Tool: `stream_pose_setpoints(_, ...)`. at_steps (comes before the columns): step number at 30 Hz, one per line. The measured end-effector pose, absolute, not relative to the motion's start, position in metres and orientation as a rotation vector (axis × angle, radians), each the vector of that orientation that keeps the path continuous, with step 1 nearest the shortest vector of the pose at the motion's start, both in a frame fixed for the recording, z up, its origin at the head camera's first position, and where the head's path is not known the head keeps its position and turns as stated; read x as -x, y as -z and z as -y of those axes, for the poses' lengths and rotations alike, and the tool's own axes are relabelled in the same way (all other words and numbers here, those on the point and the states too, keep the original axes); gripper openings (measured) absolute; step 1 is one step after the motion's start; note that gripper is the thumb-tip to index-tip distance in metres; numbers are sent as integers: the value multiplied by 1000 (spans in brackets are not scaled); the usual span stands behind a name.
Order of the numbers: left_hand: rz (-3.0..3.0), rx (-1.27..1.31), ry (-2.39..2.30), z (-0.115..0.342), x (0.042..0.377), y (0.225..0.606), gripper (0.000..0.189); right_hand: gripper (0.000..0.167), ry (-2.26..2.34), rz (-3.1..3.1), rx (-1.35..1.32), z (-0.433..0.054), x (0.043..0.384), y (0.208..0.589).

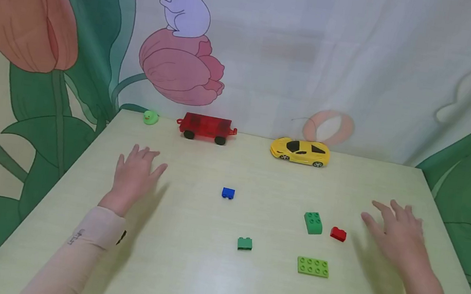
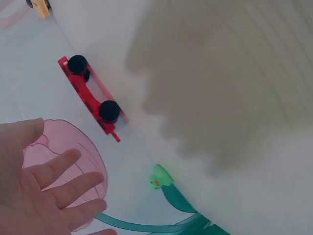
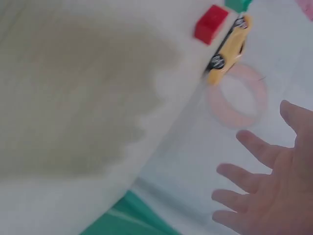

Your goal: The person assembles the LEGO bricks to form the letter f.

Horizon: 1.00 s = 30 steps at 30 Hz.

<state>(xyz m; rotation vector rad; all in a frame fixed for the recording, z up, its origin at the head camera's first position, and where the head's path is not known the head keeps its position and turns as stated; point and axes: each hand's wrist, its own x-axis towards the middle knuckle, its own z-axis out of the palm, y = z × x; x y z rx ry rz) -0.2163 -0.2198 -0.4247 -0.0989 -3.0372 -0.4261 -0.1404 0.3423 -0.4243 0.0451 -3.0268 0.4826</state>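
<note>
My left hand [image 1: 135, 177] hovers over the left part of the table with fingers spread, holding nothing; the red toy wagon [image 1: 205, 127] and the green toy duck [image 1: 150, 117] lie beyond it. On the right, my right hand [image 1: 401, 235] is also spread and holds nothing. Nearest to it is a small red brick [image 1: 338, 234], beside a green brick [image 1: 313, 223]. A light green brick [image 1: 313, 267] lies closer to me. Toward the middle are a small blue brick [image 1: 228, 193] and a small green brick [image 1: 244, 244]. The right wrist view shows the red brick [image 3: 211, 24] too.
A yellow toy car [image 1: 300, 152] stands at the table's back edge, right of the wagon. Behind the pale table [image 1: 184, 278] hangs a white cloth [image 1: 272, 63] printed with flowers and an animal. Large printed leaves and a tulip flank the table.
</note>
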Motion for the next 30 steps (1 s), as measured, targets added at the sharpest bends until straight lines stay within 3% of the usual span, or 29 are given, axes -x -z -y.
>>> stream_pose_setpoints(8, 3012, 231, 413, 193, 214, 410, 41, 66, -522, 3087, -183, -288, 128, 396)
stream_pose_setpoints(13, 3043, 288, 501, 166, 214, 407, 37, 58, -567, 3053, -297, -251, 122, 389)
stream_pose_setpoints(23, 3130, 311, 1062, 130, 223, 423, 26, 37, -600, 3073, -549, -177, 116, 390)
stream_pose_setpoints(30, 3214, 358, 1151, 110, 226, 432, 21, 30, -525, 3168, -633, -140, 112, 401)
